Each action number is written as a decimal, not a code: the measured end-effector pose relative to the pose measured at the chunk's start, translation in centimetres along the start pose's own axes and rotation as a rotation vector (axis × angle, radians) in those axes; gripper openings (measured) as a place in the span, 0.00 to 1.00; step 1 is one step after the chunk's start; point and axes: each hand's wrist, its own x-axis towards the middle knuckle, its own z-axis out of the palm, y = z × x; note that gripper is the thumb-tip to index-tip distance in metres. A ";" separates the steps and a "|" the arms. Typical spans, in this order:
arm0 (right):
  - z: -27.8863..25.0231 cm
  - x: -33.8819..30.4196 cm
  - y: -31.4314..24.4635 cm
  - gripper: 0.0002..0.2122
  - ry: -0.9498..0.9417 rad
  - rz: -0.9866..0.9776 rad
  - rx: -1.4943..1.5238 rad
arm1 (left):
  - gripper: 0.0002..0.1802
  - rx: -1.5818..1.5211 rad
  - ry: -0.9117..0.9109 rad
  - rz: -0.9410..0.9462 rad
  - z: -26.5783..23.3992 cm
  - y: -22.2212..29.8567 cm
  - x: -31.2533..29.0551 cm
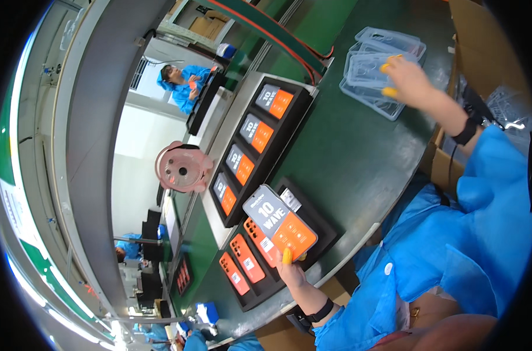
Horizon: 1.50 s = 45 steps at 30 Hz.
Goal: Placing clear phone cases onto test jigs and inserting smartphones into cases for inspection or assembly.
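My left hand [292, 272] is closed on the lower edge of a smartphone [277, 219], its thumb in a yellow finger cot. The phone's front has a grey and orange film, and it is tilted above a black foam tray [258, 297]. Orange phones [247, 258] lie back up in that tray, partly covered by the held phone. At the upper right, my right hand [407, 82] reaches over a loose pile of clear plastic phone cases [371, 70]. Its yellow-capped thumb and finger are spread apart at the top case; whether they touch it I cannot tell.
A second black tray [260, 143] holds several phones, film side up, on the green bench [342, 155]. Beyond it stands a pink fan [184, 168]. Cardboard boxes [482, 44] with bagged clear parts are by my right arm. A co-worker [187, 88] in blue sits across.
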 end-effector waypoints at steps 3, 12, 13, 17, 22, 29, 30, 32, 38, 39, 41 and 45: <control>-2.6 0.5 -0.4 0.15 -0.168 0.037 -0.121 | 0.11 0.183 0.036 -0.105 -2.3 -0.6 1.5; -1.7 3.9 -0.4 0.11 0.180 0.002 -0.014 | 0.25 1.749 0.100 0.030 2.9 1.3 1.2; -2.4 3.8 -0.8 0.11 0.249 -0.041 -0.018 | 0.24 1.742 0.181 0.132 3.3 1.5 0.6; -5.1 2.0 -3.6 0.12 0.259 -0.098 -0.063 | 0.22 1.596 0.237 0.242 4.0 0.7 -0.7; -5.9 0.4 -10.5 0.08 -0.402 -0.403 -0.082 | 0.19 1.406 -0.133 0.766 4.6 -2.9 -0.1; -4.0 -1.6 -13.2 0.15 -0.946 -0.589 0.162 | 0.15 1.189 0.266 0.467 3.6 -1.9 2.0; -3.9 -0.3 -12.9 0.16 -0.932 -0.437 0.186 | 0.17 1.381 0.414 0.501 1.5 -1.6 2.9; -2.3 1.7 -12.2 0.17 -0.721 -0.328 0.266 | 0.22 1.750 0.606 0.327 -3.3 -1.4 3.8; 3.2 -1.6 -8.2 0.11 -0.473 -0.822 0.420 | 0.26 1.805 0.458 0.144 -4.5 -3.9 4.4; 4.0 -1.7 -8.6 0.16 -0.523 -0.896 0.411 | 0.26 1.829 0.458 0.120 -4.4 -3.7 4.8; 4.8 -2.0 -8.7 0.14 -0.553 -0.933 0.378 | 0.27 1.624 0.484 0.027 -4.3 -2.9 5.3; 1.5 0.5 -12.7 0.09 -0.425 -0.938 0.388 | 0.22 1.088 0.508 -0.208 -7.4 -0.2 6.0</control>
